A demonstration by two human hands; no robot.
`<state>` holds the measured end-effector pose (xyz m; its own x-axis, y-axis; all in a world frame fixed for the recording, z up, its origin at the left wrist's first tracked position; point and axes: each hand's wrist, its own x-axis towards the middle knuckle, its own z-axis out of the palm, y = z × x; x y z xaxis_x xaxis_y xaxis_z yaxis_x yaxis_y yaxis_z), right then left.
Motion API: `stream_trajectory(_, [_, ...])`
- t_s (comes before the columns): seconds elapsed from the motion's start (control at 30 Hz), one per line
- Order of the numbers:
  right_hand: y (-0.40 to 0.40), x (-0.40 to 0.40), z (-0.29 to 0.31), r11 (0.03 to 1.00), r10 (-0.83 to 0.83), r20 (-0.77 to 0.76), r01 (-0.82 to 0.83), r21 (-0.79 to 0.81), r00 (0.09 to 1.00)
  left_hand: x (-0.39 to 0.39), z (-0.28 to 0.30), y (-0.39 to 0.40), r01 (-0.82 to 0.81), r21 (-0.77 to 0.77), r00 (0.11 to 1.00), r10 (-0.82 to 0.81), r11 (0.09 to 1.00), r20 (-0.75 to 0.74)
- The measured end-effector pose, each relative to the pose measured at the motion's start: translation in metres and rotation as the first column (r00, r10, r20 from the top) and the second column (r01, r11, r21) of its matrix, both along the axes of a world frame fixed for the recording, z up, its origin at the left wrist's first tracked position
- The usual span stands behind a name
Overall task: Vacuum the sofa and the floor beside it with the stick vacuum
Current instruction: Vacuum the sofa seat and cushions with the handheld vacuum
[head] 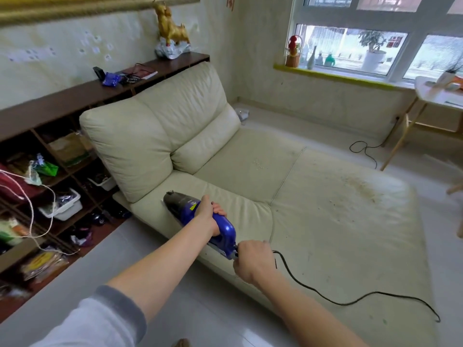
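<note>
You're in a home living room: a cream sofa (pixel 225 151), cluttered shelves (pixel 57 171) along the wall, a gold figurine (pixel 171 26), plants on the windowsill (pixel 338 77).

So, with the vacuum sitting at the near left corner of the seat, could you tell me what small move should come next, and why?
Probably sweep the blue handheld vacuum rightward across the cream sofa toward the brown crumbs on the far right of the seat. The left hand grips its handle, the right hand holds its rear where the black cord leaves, and the cord lies slack.
</note>
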<state>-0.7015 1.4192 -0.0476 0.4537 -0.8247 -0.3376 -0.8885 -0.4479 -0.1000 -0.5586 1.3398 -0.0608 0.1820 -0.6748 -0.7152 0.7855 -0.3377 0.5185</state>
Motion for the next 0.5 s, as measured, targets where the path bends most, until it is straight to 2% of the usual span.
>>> stream_trajectory(0.13, [0.0,-0.011,-0.003,0.993,-0.092,0.119,0.081,0.087,0.989,-0.023,0.017,-0.003,0.055,-0.063,0.998,-0.053,0.997,0.019])
stream_trajectory(0.3, [-0.007,0.002,-0.009,0.968,-0.18,0.263,0.123,0.221,0.948,-0.027,0.036,-0.015,0.187,-0.035,0.979,-0.183,0.982,0.094])
stream_trajectory(0.5, [-0.055,0.026,-0.002,0.954,-0.236,0.26,0.173,0.243,0.936,-0.001,0.04,-0.063,0.22,-0.034,0.974,-0.218,0.975,0.065])
